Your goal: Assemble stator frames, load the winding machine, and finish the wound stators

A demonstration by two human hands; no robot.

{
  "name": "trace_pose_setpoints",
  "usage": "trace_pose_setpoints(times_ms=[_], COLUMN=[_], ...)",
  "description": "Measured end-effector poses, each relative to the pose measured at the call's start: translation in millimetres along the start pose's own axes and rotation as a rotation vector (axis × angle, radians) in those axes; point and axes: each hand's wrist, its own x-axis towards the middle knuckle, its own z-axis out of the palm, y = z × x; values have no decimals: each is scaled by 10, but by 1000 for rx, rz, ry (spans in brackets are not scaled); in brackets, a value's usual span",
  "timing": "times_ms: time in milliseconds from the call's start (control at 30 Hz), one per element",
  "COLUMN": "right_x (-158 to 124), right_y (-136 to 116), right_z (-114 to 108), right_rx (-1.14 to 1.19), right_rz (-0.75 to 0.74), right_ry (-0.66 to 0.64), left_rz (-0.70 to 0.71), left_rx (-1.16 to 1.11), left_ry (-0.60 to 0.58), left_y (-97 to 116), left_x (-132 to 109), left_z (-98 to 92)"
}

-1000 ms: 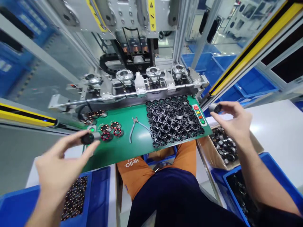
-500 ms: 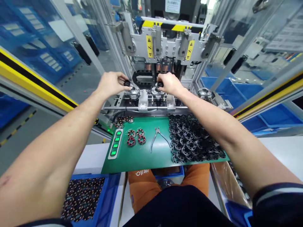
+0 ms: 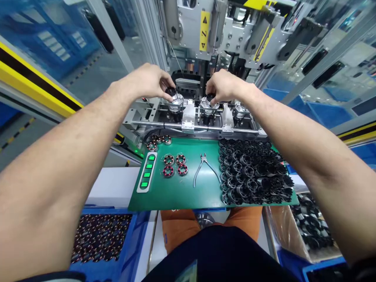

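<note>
My left hand (image 3: pixel 155 83) has its thumb and fingers closed around a black motor stator core (image 3: pixel 170 91), which sits at the top of the left metal holder (image 3: pixel 176 103). At the middle holder (image 3: pixel 208 106), my right hand (image 3: pixel 223 87) grips another black stator core (image 3: pixel 210 96) between thumb and fingers. Its fingers partly cover that core. A third metal holder (image 3: pixel 240 111) stands to the right, beneath my right forearm. Clamp blocks (image 3: pixel 188 116) separate the holders along the machine's front rail.
A green mat (image 3: pixel 164 196) bears several copper-wound stators (image 3: pixel 168 171), pliers (image 3: pixel 203 166), a strip of green-lit buttons (image 3: pixel 147 172) and stacked black cores (image 3: pixel 243 172). The machine head (image 3: pixel 217 27) hangs above my hands. At lower left, a blue bin (image 3: pixel 126 243) holds wound stators.
My view has shifted closer and to the left, so the machine appears larger. Both cores now sit lower, down at their holders, with my fingers still on them.
</note>
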Motion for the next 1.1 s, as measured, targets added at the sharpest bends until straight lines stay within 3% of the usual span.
trace_pose_setpoints(times_ms=[267, 400, 500, 667, 733, 800, 867, 933, 1000, 1033, 1100], right_x=[92, 87, -96, -596, -692, -698, -690, -786, -1065, -1271, -1765], right_y=[69, 66, -93, -523, -647, -705, -697, -660, -656, -687, -828], right_z=[-26, -62, 57, 646, 841, 912, 847, 688, 498, 404, 226], right_rx=[0, 1, -52, -39, -11, 8, 25, 45, 80, 102, 152], right_rz=[-51, -40, 21, 59, 127, 174, 185, 182, 124, 73, -46], right_ry=[-50, -97, -103, 21, 51, 44, 8, -18, 28, 73, 181], left_rz=[107, 199, 257, 224, 180, 139, 127, 138, 160, 188, 296], left_rx=[165, 242, 232, 111, 80, 45, 9, -16, -50, -86, -82], left_ry=[-104, -77, 45, 143, 150, 129, 141, 263, 418, 432, 172], left_y=[-274, -303, -220, -85, -58, -2, 128, 334, 568, 675, 838], left_x=[336, 315, 34, -487, -520, -525, -635, -935, -1391, -1636, -2062], left_z=[-5, 14, 220, 819, 927, 895, 790, 744, 852, 966, 1262])
